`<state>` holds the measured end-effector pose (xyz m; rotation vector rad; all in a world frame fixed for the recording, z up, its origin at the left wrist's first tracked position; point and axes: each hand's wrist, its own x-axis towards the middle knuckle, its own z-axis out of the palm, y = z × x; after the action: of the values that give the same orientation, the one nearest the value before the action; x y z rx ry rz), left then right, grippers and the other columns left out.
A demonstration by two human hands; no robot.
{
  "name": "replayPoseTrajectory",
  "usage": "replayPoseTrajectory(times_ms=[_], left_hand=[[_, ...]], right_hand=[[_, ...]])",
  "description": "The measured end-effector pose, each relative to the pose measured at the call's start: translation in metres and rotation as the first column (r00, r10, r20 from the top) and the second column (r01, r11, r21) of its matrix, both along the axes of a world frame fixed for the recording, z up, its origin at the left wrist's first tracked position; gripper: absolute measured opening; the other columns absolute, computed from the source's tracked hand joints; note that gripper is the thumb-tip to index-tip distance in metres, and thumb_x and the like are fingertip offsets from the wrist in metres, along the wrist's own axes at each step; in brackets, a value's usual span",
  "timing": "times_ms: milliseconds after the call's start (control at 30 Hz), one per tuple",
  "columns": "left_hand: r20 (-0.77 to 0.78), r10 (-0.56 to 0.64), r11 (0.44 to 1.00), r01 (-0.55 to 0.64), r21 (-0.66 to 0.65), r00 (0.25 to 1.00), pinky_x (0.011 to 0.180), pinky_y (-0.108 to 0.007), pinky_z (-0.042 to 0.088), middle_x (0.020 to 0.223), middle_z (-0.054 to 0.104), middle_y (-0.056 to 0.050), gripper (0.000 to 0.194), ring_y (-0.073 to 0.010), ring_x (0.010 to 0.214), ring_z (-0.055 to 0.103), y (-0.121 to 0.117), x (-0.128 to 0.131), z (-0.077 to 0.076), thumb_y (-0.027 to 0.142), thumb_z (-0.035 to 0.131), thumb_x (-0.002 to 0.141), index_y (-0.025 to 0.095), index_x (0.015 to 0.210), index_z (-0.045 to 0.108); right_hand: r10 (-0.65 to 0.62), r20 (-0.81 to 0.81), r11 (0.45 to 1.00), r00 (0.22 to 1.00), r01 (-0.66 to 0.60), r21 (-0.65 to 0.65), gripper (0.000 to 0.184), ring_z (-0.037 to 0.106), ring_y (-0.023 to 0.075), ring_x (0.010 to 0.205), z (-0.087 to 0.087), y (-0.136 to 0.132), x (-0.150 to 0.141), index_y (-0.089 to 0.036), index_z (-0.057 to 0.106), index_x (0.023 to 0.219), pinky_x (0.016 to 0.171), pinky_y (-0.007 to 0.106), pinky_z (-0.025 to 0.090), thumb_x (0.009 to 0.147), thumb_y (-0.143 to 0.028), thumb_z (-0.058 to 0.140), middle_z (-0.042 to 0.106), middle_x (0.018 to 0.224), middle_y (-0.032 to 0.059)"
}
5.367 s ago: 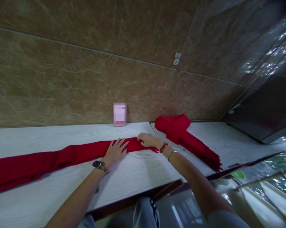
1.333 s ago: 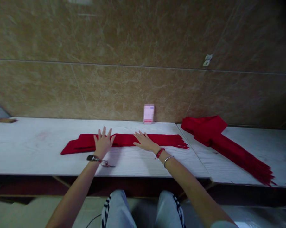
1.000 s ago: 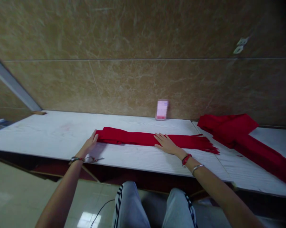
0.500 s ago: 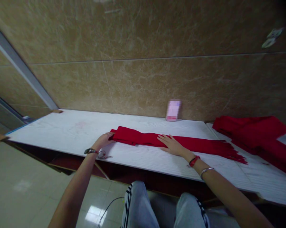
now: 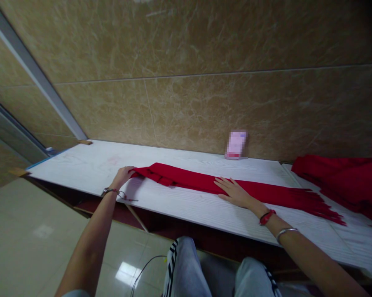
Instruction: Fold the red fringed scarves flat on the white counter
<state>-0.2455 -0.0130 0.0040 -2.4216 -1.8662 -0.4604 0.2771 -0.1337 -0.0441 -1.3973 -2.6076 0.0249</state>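
Note:
A long red scarf point(image 5: 192, 181) lies lengthwise along the white tabletop, its fringed end spread out to the right. My left hand point(image 5: 123, 176) is closed on the scarf's left end, which is lifted a little off the surface and bunched into folds beside the grip. Flat across the middle of the scarf rests my right hand point(image 5: 233, 192), fingers stretched out and slightly spread. A second red cloth point(image 5: 343, 181), loosely heaped, lies at the far right, past the fringe.
A pink, blurred-out object point(image 5: 236, 144) leans against the tan tiled wall point(image 5: 186, 111) at the back of the white table point(image 5: 186, 206). Open compartments show below the tabletop. A black cable point(image 5: 145, 266) runs along the floor beside my legs.
My left hand has pulled the scarf's end to the left and raised it, stretching out the folds there. My right hand still lies on the scarf. The view has shifted slightly left.

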Motion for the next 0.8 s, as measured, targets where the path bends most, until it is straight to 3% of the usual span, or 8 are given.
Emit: replayPoseTrajectory(times_ms=[167, 333, 467, 567, 700, 800], left_hand=[[-0.061, 0.183, 0.983, -0.181, 0.027, 0.981, 0.084, -0.028, 0.044, 0.101, 0.068, -0.006, 0.039, -0.0216, 0.095, 0.061, 0.002, -0.053, -0.001, 0.025, 0.035, 0.080, 0.017, 0.103, 0.066], [-0.146, 0.317, 0.948, -0.310, 0.066, 0.937, 0.082, -0.030, 0.044, 0.107, 0.064, -0.011, 0.041, -0.0243, 0.098, 0.058, -0.009, -0.085, -0.006, 0.020, 0.034, 0.080, 0.014, 0.108, 0.063], [-0.182, 0.311, 0.949, -0.315, 0.011, 0.933, 0.078, -0.029, 0.045, 0.111, 0.060, -0.011, 0.038, -0.0248, 0.097, 0.058, -0.016, -0.084, -0.014, 0.019, 0.038, 0.079, 0.018, 0.108, 0.062], [-0.060, 0.351, 0.936, -0.352, 0.002, 0.934, 0.081, -0.031, 0.044, 0.113, 0.058, -0.014, 0.040, -0.0255, 0.100, 0.057, -0.015, -0.074, -0.016, 0.021, 0.043, 0.079, 0.016, 0.116, 0.056], [0.163, 0.545, 0.838, -0.537, -0.095, 0.822, 0.077, -0.034, 0.046, 0.104, 0.061, -0.017, 0.065, -0.0277, 0.094, 0.059, -0.007, -0.065, -0.013, 0.028, 0.057, 0.071, 0.007, 0.129, 0.039], [0.228, 0.525, 0.850, -0.518, -0.093, 0.820, 0.074, -0.028, 0.047, 0.099, 0.064, -0.011, 0.056, -0.0226, 0.089, 0.060, -0.005, -0.067, -0.010, 0.025, 0.057, 0.069, 0.009, 0.122, 0.047]], right_hand=[[-0.009, 0.003, 1.000, 1.000, 0.009, -0.005, 0.059, 0.023, 0.0249, 0.133, 0.000, 0.000, 0.005, -0.026, 0.023, 0.140, 0.106, 0.053, 0.018, 0.088, -0.055, 0.029, 0.029, 0.144, 0.0062], [-0.038, 0.026, 0.999, 0.999, 0.039, -0.032, 0.060, 0.021, 0.0243, 0.133, -0.004, -0.006, 0.034, -0.026, 0.022, 0.140, 0.107, 0.052, 0.017, 0.088, -0.054, 0.029, 0.027, 0.145, 0.0053], [-0.008, 0.039, 0.998, 0.999, 0.010, -0.063, 0.059, 0.021, 0.0236, 0.133, -0.007, -0.014, 0.060, -0.027, 0.021, 0.141, 0.107, 0.051, 0.016, 0.088, -0.053, 0.031, 0.028, 0.145, 0.0048], [-0.006, 0.045, 0.997, 0.999, 0.010, -0.074, 0.060, 0.022, 0.0242, 0.133, -0.004, -0.018, 0.065, -0.027, 0.021, 0.141, 0.107, 0.052, 0.015, 0.087, -0.053, 0.033, 0.028, 0.145, 0.0057], [0.019, 0.037, 0.999, 0.999, -0.018, -0.039, 0.061, 0.018, 0.0263, 0.134, 0.004, -0.018, 0.047, -0.028, 0.020, 0.141, 0.106, 0.056, 0.011, 0.087, -0.053, 0.034, 0.026, 0.145, 0.0061], [0.078, 0.039, 0.996, 0.996, -0.076, -0.038, 0.059, 0.012, 0.0267, 0.135, 0.009, -0.014, 0.021, -0.030, 0.019, 0.141, 0.106, 0.057, 0.008, 0.088, -0.052, 0.034, 0.021, 0.147, 0.0039]])
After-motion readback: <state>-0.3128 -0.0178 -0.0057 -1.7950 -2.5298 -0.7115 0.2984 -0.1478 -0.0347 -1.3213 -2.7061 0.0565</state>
